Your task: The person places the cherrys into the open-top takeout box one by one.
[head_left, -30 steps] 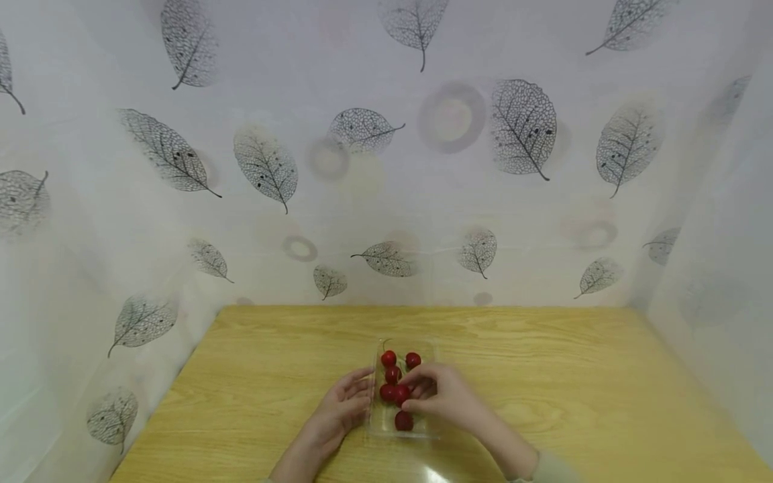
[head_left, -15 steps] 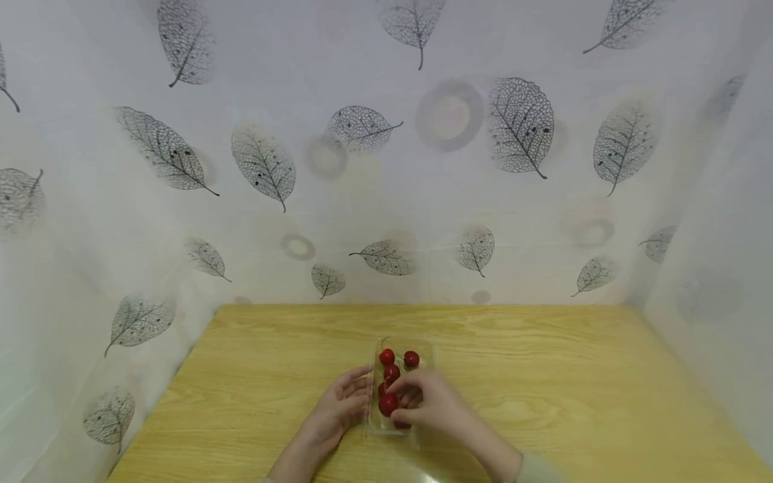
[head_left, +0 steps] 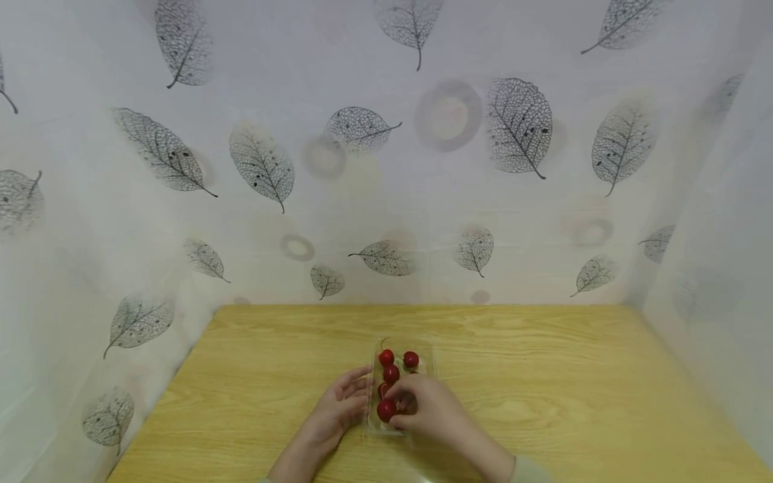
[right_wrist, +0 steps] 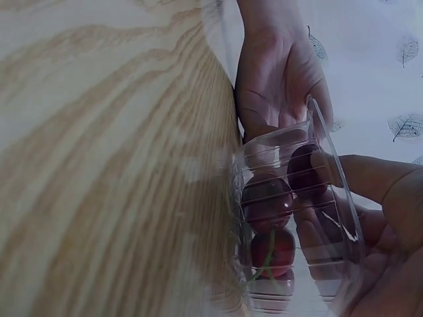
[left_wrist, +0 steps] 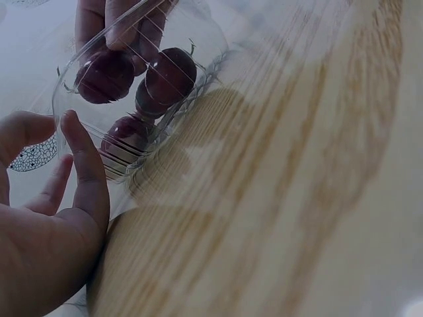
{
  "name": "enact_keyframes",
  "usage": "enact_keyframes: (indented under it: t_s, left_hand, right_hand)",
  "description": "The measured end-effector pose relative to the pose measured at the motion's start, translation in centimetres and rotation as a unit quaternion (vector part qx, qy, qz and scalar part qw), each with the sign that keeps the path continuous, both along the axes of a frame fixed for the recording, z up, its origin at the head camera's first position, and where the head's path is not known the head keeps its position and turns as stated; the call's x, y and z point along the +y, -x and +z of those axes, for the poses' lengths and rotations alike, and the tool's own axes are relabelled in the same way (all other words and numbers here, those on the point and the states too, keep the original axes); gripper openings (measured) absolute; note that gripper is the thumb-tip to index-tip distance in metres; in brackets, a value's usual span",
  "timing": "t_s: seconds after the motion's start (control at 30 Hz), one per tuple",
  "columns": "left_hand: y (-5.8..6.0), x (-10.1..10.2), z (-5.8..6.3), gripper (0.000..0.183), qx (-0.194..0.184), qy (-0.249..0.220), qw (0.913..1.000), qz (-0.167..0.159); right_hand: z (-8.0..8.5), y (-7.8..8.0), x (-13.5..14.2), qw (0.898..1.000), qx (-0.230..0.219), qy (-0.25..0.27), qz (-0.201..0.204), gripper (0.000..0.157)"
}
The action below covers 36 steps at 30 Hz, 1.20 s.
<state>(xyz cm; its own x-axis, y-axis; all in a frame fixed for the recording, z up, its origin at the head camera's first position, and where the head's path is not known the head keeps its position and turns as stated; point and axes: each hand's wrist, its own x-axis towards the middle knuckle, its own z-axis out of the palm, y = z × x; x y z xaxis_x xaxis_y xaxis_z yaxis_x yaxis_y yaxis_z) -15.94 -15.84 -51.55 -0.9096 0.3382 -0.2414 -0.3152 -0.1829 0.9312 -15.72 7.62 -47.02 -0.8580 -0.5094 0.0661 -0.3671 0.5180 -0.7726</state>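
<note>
A clear plastic box [head_left: 430, 352] with several dark red cherries [head_left: 386, 357] in it sits near the table's front. My right hand [head_left: 431, 410] reaches into the box and pinches one cherry [head_left: 386, 410] between thumb and finger. That held cherry [left_wrist: 104, 76] is raised above the others in the left wrist view. My left hand [head_left: 339, 410] stands at the box's left side, with thumb and fingertips touching its wall and the fingers loosely bent. In the right wrist view, other cherries [right_wrist: 268, 201] lie behind the ribbed wall. My right hand hides some of the box and its contents.
The wood-grain table [head_left: 543, 376] spreads around the box. A pale curtain [head_left: 386, 201] printed with leaves hangs behind the table's far edge and along both sides.
My right hand has moved left and slightly toward the front in the box, with the pinched cherry shifting the same way. My left hand stays almost still at the box wall.
</note>
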Motion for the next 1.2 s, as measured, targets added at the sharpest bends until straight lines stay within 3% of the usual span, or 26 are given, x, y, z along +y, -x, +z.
enact_keyframes:
  t_s: [0.27, 1.2]
  left_hand:
    - [-0.05, -0.04, 0.17, 0.067, -0.004, 0.000, 1.0000, 0.000]
    - [0.10, -0.28, -0.04, 0.067, -0.005, 0.001, 1.0000, -0.008]
  right_hand:
    - [-0.07, -0.25, -0.15, 0.999, 0.027, -0.022, 0.003, 0.026]
    - [0.16, -0.10, -0.07, 1.000, 0.002, 0.013, 0.004, 0.023]
